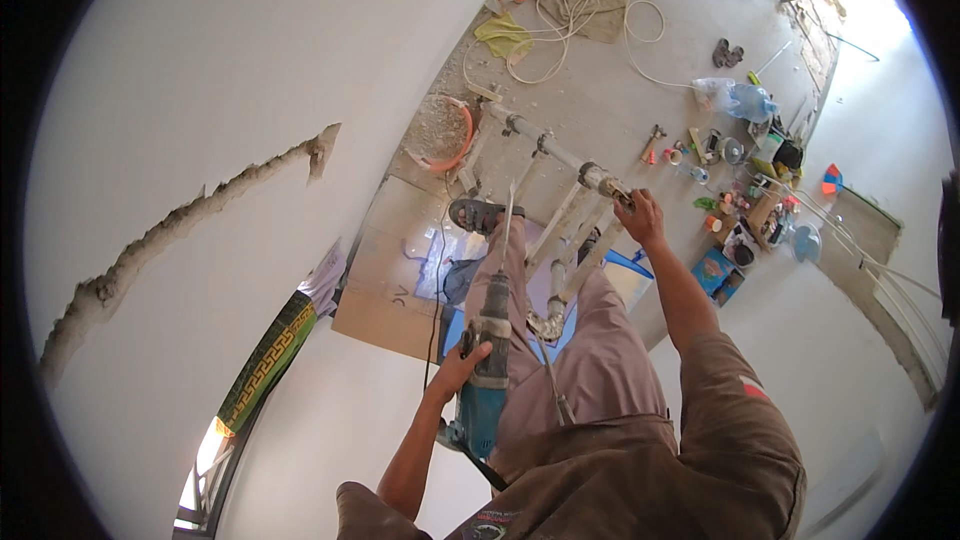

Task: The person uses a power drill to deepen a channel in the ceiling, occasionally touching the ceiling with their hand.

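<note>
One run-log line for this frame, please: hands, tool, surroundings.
left hand: grips blue power drill | right hand: holds ladder top | wall: long chased groove | floor: cable coil, scattered tools

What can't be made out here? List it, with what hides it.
Head view only:
- Left hand: fingers hidden behind the power tool.
- Tool's bit tip: too thin, lost against the leg.
- Small items on the floor: too small to identify.
- Ladder base: hidden by the legs.
- Picture corners: black fisheye rim.
</note>
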A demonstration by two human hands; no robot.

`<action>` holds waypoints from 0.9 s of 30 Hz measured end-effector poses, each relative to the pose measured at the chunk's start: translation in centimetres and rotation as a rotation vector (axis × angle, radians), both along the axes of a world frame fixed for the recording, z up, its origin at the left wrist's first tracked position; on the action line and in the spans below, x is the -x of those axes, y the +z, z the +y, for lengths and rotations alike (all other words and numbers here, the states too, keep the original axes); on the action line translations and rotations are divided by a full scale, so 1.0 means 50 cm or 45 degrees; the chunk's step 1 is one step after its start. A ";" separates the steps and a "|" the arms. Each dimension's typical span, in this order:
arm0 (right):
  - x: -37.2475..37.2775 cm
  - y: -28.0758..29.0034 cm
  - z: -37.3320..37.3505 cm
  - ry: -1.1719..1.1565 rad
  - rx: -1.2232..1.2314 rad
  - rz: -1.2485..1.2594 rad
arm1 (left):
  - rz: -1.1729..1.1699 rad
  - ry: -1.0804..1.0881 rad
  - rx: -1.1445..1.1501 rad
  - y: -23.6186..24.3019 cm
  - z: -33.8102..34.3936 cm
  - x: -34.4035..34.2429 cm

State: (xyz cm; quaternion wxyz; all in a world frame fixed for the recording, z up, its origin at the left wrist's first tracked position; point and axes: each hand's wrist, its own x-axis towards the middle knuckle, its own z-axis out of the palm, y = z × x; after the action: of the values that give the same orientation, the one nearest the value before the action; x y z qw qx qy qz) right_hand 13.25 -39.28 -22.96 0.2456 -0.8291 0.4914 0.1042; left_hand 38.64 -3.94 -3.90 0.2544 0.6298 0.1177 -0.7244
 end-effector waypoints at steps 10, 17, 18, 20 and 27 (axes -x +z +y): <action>0.037 -0.039 -0.009 0.034 0.084 -0.219 | -0.044 0.246 -0.045 -0.092 0.005 0.029; 0.052 -0.041 -0.004 0.064 0.018 -0.234 | -0.288 0.580 0.092 -0.106 0.031 0.161; 0.055 -0.039 -0.005 0.078 -0.048 -0.163 | -0.398 0.528 0.141 -0.088 0.027 0.186; 0.064 -0.035 -0.006 0.071 -0.049 -0.187 | -0.575 0.447 0.135 -0.051 -0.001 0.224; 0.095 -0.058 -0.020 0.118 -0.084 -0.459 | -0.995 -0.200 0.227 0.160 -0.214 0.197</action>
State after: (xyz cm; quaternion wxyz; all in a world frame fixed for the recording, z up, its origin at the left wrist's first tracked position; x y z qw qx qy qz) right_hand 8.49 -40.28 -25.87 0.3516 -0.8475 0.3972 -0.0187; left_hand 28.77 -14.64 4.09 0.2774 0.8403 -0.0996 -0.4550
